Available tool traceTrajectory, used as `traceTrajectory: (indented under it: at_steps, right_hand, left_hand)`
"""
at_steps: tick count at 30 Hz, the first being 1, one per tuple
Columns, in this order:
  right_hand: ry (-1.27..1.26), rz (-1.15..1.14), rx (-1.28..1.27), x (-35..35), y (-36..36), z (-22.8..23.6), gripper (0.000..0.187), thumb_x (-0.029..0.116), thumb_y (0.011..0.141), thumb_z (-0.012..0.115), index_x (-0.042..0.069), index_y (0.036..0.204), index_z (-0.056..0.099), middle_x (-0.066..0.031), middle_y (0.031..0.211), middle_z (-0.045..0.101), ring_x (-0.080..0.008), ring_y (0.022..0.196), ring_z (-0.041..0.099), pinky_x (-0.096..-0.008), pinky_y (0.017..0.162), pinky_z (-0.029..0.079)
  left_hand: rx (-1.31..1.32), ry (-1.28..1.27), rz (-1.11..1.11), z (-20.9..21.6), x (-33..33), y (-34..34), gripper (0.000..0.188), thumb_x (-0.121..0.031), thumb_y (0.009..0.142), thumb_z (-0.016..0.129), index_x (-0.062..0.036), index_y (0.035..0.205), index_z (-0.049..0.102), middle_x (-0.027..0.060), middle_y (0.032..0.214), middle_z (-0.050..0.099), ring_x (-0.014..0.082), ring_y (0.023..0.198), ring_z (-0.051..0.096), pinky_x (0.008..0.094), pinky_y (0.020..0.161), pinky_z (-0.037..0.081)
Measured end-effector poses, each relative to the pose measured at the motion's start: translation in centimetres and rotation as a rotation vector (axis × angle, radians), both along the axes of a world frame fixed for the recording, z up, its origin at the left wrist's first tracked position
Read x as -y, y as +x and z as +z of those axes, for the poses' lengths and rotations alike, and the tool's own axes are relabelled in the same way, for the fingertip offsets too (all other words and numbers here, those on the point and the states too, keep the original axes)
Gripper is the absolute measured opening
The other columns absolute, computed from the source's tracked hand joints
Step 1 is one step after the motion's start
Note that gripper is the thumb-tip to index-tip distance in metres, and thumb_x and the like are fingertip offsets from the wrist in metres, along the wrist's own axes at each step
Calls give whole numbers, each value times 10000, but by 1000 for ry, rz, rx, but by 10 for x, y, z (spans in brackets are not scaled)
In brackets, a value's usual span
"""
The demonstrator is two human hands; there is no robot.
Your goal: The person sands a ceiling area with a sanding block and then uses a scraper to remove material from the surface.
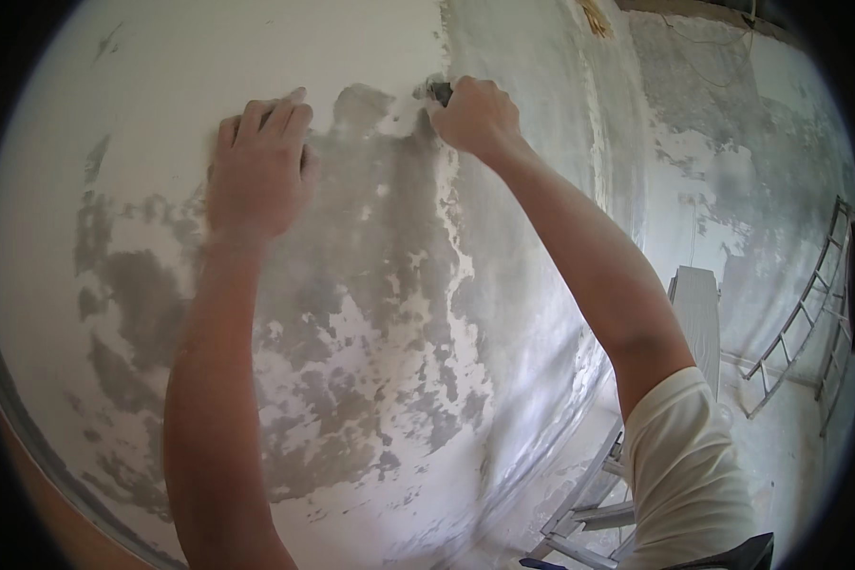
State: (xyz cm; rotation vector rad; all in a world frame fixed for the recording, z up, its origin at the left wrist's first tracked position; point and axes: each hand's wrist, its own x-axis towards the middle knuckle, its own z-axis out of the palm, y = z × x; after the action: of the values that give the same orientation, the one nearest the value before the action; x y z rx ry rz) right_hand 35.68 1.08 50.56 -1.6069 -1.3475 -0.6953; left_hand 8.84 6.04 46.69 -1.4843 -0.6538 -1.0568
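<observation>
Against the patchy wall [351, 247], clamped the right hand's [483, 114] fingers on a dark tool [441, 92], couldn't tell the left hand's [259, 169] finger grip, and probably needed light, even pressure.

Both hands [259, 176] [477, 116] are at the wall [518, 214], left of the stepladder [606, 516].

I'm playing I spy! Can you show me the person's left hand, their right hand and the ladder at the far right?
Left hand [259, 176]: head view, back of the hand.
Right hand [480, 114]: head view, back of the hand.
Ladder [801, 304]: head view, side rail.
</observation>
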Motion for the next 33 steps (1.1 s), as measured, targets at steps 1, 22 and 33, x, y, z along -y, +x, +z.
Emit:
traceTrajectory:
  at_steps: [1,22,33]
  right_hand:
    - [18,-8,68,1,-10,-2,444,406,959,686,38,1194,764,-223,1084,775,-415,1030,759,-520,907,614]
    - [-22,1,153,10,-24,-5,413,365,927,690,73,1209,768,-225,1069,785,-434,1007,763,-537,896,611]
    - [-10,-27,269,7,-33,-2,408,362,912,686,83,1190,788,-205,1079,795,-415,1031,764,-520,932,611]
  left_hand:
    - [3,10,15,0,0,-1,326,-245,1014,615,-130,1317,646,-38,1511,624,196,1332,549,422,1139,445]
    - [2,1,43,-1,-1,0,364,-264,1018,618,-141,1360,641,-22,1470,620,220,1310,547,425,1136,447]
    - [6,22,25,-2,-2,-2,346,-243,990,653,-128,1316,638,9,1473,601,250,1294,543,435,1119,444]
